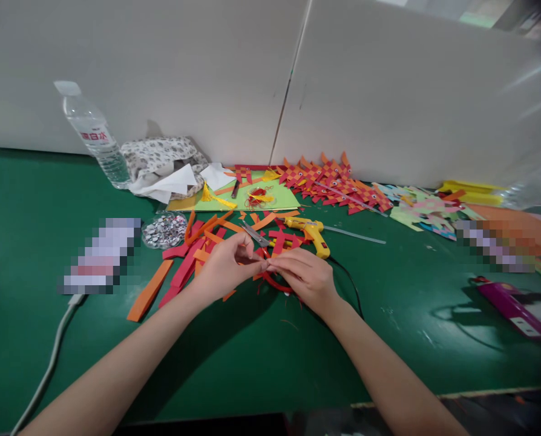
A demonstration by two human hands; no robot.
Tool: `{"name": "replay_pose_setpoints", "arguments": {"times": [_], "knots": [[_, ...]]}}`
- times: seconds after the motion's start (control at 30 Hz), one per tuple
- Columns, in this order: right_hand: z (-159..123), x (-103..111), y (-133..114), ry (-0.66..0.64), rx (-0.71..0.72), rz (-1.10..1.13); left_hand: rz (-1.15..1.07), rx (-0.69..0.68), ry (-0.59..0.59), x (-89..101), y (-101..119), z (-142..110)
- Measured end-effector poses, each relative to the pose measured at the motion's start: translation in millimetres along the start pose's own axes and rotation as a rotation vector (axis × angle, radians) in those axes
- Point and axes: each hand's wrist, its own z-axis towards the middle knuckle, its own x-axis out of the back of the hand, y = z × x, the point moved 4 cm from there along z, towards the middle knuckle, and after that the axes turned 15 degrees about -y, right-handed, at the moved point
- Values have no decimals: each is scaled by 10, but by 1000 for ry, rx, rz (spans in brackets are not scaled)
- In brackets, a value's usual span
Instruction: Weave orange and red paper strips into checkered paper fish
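Observation:
My left hand and my right hand meet over the middle of the table, fingertips pinched together. Whatever they hold between them is too small to make out. Scissors lie just behind and under the hands, blades pointing away, their red handles partly covered. Around my left hand are loose orange strips and red strips. A yellow glue gun rests just beyond my right hand. Farther back, a green sheet bears yellow tassels and a tangle of red thread.
Woven red-and-orange fish are piled against the grey partition. Googly eyes sit left of the strips. A water bottle, a patterned pouch and a phone stand left; a purple power strip lies right.

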Motion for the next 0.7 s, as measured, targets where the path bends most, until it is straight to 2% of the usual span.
{"name": "replay_pose_setpoints", "arguments": {"times": [0.43,0.7], "knots": [[-8,-20,7,-38,25,13,79,-3,9,-16,-22,-18],[18,10,3,44,-45,100,17,-36,35,-12,-8,-16]]}}
